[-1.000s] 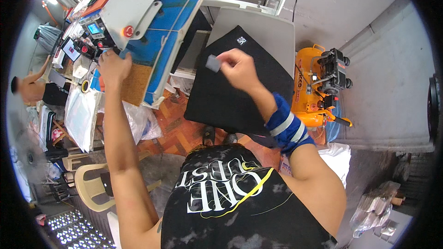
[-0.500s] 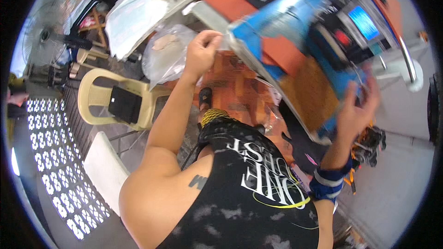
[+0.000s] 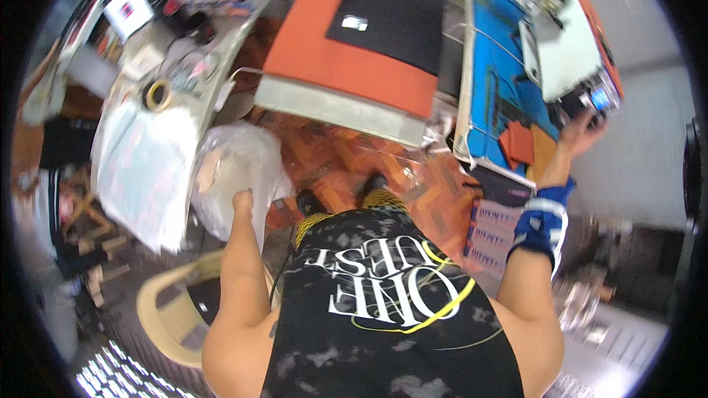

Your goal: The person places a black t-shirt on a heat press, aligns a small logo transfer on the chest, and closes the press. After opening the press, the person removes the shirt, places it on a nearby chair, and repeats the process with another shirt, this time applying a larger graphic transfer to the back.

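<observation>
Your left hand is down low, inside the top of a clear plastic bag. Your fingers are curled into the bag, so the grip looks closed on the plastic, but the bag hides the fingertips. The bag hangs just beside the edge of a long tabletop. Something pale shows through the bag, but it is too blurry to tell what it is.

Your right hand is stretched far out to the side. It touches the front of a white machine with a small lit screen. The fingers are spread on it. You cannot tell if the grip is holding a handle or just pressing. A blue band wraps your right wrist.

In front of you is a flat orange pad. A black cloth lies spread on top of it. A small pale patch sits on the cloth, near the middle. Next to the pad, on your right, is a blue board with two small orange squares lying on it.

On the long tabletop to your left, clear plastic sheets lie in a heap. A roll of yellow tape sits near them. A tan plastic chair stands below your left arm.
</observation>
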The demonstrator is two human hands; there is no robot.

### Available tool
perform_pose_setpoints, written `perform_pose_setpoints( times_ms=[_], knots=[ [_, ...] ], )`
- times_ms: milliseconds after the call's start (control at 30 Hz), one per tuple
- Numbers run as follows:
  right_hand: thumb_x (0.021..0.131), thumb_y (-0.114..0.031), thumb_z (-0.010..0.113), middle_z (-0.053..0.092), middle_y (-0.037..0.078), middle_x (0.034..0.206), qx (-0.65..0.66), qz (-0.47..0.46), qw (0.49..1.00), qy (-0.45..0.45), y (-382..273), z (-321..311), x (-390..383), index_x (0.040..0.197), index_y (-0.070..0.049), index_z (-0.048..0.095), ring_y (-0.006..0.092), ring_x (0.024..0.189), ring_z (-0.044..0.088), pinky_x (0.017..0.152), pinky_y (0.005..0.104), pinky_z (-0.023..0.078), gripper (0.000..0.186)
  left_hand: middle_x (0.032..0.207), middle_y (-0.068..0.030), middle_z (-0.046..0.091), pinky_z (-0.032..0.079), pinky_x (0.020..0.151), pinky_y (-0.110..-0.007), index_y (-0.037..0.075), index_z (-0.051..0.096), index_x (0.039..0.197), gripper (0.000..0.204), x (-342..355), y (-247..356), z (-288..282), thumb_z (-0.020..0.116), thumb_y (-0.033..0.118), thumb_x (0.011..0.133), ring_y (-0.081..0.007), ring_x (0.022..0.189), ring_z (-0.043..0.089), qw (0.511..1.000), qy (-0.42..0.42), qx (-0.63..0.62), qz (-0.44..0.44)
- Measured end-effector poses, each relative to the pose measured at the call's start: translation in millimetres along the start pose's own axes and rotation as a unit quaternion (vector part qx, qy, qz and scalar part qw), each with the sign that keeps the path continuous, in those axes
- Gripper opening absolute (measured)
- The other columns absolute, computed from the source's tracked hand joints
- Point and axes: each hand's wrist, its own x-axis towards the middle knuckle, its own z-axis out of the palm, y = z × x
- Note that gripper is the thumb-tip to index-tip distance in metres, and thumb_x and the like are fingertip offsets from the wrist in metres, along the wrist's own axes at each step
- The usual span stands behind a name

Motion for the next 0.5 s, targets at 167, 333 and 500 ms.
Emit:
perform_pose_setpoints(
  times_ms=[167,333,500],
  knots=[
    [0.101,-0.037,0.066,0.062,0.021,0.135,-0.018,0.004,1.000,-0.019,1,-9,25,0.150,-0.001,0.047,0.0308,0.122,0.062,0.106,0.0401,0.046,0.064,0.087,-0.0145,0.069,0.053,0.073,-0.040,-0.006,0.071,0.102,0.026,37,82,-35,0.063,0.019,0.096,-0.0290,0.078,0.066,0.883,0.067,-0.464,-0.031],
    [0.103,-0.037,0.061,0.064,0.019,0.133,-0.060,0.055,0.996,0.037,46,-23,44,0.146,-0.003,0.049,0.0322,0.122,0.062,0.103,0.0408,0.046,0.056,0.100,-0.0160,0.072,0.052,0.087,-0.041,0.000,0.071,0.104,0.022,6,300,-127,0.063,0.020,0.098,-0.0320,0.096,0.068,0.839,0.356,-0.246,0.329],
    [0.089,-0.026,0.074,0.065,0.017,0.123,-0.225,-0.145,0.956,0.119,-60,10,-12,0.124,-0.002,0.064,0.0409,0.118,0.058,0.106,0.0474,0.043,0.044,0.103,-0.0203,0.071,0.052,0.094,-0.048,0.000,0.071,0.102,0.030,-50,475,-136,0.066,0.029,0.095,-0.0390,0.106,0.066,0.872,0.201,0.017,0.447]
  ],
)
